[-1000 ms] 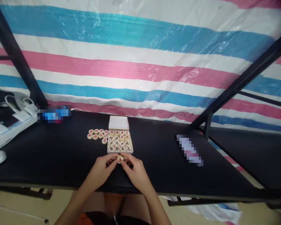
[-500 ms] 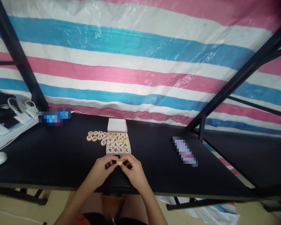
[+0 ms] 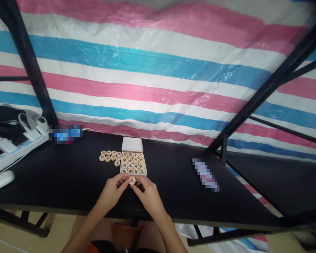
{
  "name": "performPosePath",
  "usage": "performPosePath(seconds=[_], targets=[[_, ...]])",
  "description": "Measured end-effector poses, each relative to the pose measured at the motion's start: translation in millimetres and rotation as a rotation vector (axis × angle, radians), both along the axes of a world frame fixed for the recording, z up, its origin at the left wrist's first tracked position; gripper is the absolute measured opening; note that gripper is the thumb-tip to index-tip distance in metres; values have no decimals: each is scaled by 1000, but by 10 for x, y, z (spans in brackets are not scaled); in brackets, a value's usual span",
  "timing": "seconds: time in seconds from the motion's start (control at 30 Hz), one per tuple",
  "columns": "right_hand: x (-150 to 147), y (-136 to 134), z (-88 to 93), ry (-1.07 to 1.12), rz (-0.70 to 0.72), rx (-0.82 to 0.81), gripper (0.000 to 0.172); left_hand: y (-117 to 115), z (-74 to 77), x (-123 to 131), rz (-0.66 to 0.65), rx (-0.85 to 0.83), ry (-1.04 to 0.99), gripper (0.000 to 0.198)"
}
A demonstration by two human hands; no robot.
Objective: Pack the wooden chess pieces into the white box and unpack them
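A round xiangqi piece [image 3: 132, 180] with a red character is pinched between my left hand [image 3: 115, 187] and my right hand [image 3: 146, 192], its marked face turned up towards me. Both hands are closed, fingertips meeting at the piece just in front of an open white box [image 3: 145, 168]. Rows of xiangqi pieces fill the box, black-marked ones [image 3: 130, 166] nearer me and red-marked ones [image 3: 136, 154] towards the back. The raised box lid [image 3: 132, 144] leans away at the far side. To the left of the box lies a loose group of red-marked pieces [image 3: 107, 158].
The black table [image 3: 173, 189] carries a power strip [image 3: 21, 151] with chargers and a white mouse [image 3: 2, 180] at left. Blurred-out items lie at the back left and on the right [image 3: 205, 175]. A striped plastic sheet [image 3: 147, 88] hangs behind, between dark metal posts.
The piece in my hands has been turned from edge-on to face up, so its red character now shows. The camera view has shifted slightly. The box and loose pieces keep their arrangement.
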State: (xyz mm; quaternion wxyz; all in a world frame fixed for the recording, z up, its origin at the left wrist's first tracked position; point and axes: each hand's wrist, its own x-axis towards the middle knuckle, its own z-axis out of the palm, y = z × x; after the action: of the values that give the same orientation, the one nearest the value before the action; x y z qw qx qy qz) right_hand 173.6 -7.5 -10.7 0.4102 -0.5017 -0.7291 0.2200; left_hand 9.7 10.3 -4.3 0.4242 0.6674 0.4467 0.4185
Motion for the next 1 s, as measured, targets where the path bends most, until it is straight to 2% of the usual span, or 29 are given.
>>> performPosePath(seconds=[0.1,0.23,0.37,0.47,0.57,0.77,0.9,1.0], targets=[[-3,119,86,-138,-69,93,25,7,-22,-12,110,79,51,23],[-44,474,227,-382,-148,156,28,17,-44,-23,264,176,163,23],[-117,781,313,-638,-112,123,20,19,-69,-15,308,213,247,24],[-146,856,314,-738,-116,114,19,20,-96,-6,301,230,307,24],[-151,850,294,-762,-110,155,24,26,-118,1,308,238,337,25],[-118,787,310,-746,-79,173,20,38,-154,7,305,231,346,25],[30,525,295,-520,-122,220,25,57,-138,-33,330,224,342,26],[154,210,186,-281,-141,181,23,127,-56,-107,337,197,441,26]])
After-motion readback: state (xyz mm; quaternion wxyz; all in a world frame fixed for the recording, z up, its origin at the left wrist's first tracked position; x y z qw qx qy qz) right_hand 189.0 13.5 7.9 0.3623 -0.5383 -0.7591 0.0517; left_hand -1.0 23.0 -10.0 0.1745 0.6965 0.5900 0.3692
